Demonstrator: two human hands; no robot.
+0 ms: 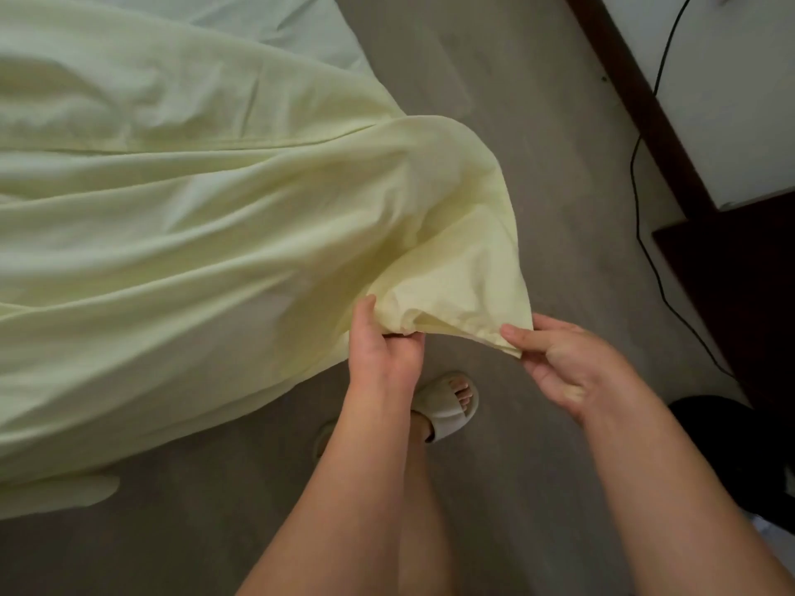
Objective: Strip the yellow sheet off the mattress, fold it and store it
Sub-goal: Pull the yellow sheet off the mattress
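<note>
Two bare forearms reach up from the bottom of the frame toward its centre. The left hand (384, 344), just below centre, shows its back to the camera, thumb raised along the upper left and fingers curled under, gripping a bunched edge of the yellow sheet (241, 234). The right hand (559, 359), to the right of it and slightly lower, pinches the sheet's corner between thumb and forefinger. The hands are near but apart
</note>
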